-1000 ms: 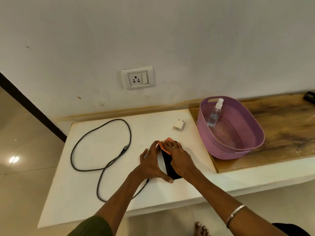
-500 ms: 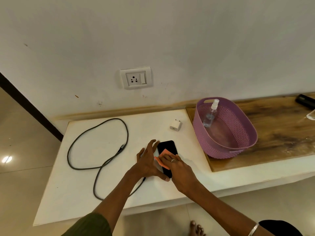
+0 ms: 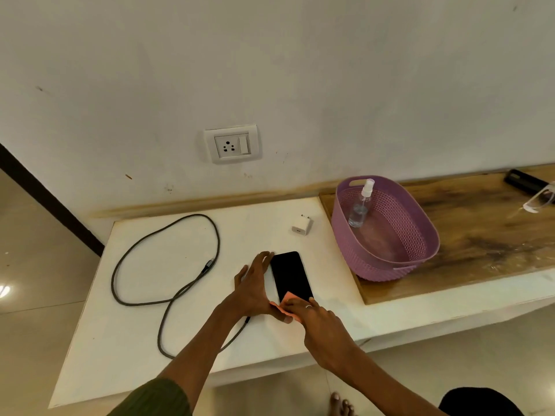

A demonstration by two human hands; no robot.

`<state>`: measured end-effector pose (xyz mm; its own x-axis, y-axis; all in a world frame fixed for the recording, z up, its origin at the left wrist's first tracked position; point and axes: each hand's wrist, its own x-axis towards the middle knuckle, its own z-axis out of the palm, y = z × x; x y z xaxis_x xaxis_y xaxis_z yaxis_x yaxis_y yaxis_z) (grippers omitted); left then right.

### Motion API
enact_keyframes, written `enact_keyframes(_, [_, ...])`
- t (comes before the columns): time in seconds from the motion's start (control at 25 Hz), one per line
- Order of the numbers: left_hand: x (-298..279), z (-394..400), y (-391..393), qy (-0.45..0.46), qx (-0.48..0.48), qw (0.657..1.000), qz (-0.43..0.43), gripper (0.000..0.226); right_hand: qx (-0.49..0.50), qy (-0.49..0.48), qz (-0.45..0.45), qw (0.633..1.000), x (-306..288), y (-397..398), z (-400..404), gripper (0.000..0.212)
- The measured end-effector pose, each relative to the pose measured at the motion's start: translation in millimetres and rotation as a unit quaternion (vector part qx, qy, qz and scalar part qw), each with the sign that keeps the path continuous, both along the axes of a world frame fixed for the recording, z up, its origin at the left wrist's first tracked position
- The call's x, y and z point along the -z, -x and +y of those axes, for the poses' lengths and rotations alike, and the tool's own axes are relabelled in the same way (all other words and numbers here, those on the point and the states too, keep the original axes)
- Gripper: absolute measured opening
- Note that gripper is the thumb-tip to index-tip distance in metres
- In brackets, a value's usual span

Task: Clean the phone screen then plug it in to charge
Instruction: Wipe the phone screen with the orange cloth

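Observation:
A black phone lies screen up on the white table. My left hand rests flat along its left edge, thumb at the near corner, steadying it. My right hand presses a small orange cloth onto the phone's near end. A dark charging cable loops on the table to the left. A white charger adapter sits beyond the phone. The wall socket is above the table.
A purple basket holding a clear spray bottle stands on the wooden counter at the right. A dark object and a clear item lie at the far right. The table's front edge is near my body.
My right hand has dragged the orange cloth from the phone's far end down to its near end, uncovering most of the screen. My left hand stayed beside the phone.

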<state>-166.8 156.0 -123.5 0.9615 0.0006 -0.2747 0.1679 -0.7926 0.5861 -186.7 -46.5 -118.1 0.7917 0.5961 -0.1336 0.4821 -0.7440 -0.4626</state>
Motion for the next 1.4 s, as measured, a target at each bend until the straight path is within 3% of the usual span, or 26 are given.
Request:
enact_keyframes(0.08, [0, 0, 1, 0.003, -0.002, 1.0, -0.003, 0.155, 0.003, -0.006, 0.002, 1.0, -2, 0, -2, 0.053])
enact_keyframes(0.24, [0, 2, 1, 0.007, 0.003, 1.0, -0.01, 0.149, -0.015, 0.034, 0.014, 0.999, 6, 11, -22, 0.08])
enact_keyframes(0.32, [-2, 1, 1, 0.008, 0.0, 1.0, -0.009, 0.149, -0.004, 0.06, 0.028, 0.998, 9, 13, -37, 0.083])
enact_keyframes(0.72, [-3, 0, 3, 0.017, -0.014, 1.0, -0.007, 0.153, 0.057, 0.069, 0.088, 0.992, 2, 13, -47, 0.078])
enact_keyframes(0.92, [-3, 0, 2, 0.021, -0.014, 1.0, -0.006, 0.151, 0.08, -0.012, 0.054, 0.995, 2, -6, -29, 0.072])
enact_keyframes(1.08, [-1, 1, 0, 0.018, -0.012, 1.0, 0.0, 0.151, 0.099, -0.064, 0.091, 0.989, 3, -51, 2, 0.058])
enact_keyframes(1.4, [2, 2, 1, 0.011, -0.003, 1.0, -0.006, 0.145, 0.116, -0.012, 0.049, 0.992, 5, -95, 39, 0.053])
